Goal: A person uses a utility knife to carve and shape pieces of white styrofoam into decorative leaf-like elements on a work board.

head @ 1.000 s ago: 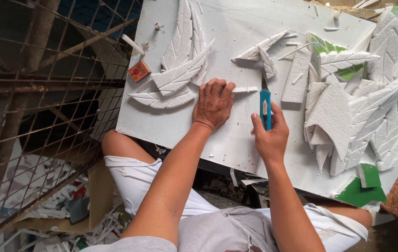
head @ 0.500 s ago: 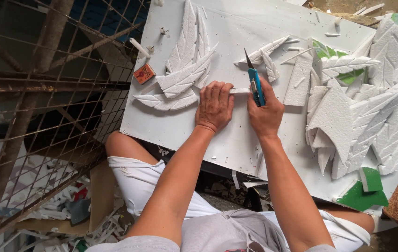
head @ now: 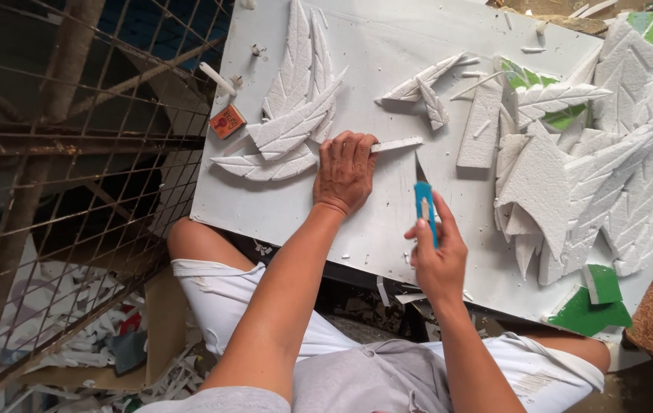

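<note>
A thin white foam strip (head: 397, 144) lies on the white foam sheet (head: 387, 69) that covers the desk, near its middle, below the carved foam leaves (head: 292, 115). The left hand (head: 345, 170) presses flat, fingers together, touching the strip's left end. The right hand (head: 437, 256) is clamped on a blue utility knife (head: 423, 200), blade tip pointing up just beneath the strip.

The left hand (head: 345, 172) covers one end of a thin foam strip (head: 397, 144). The top edge crops the white board (head: 387, 46), and perhaps the foam leaves (head: 296, 99).
</note>
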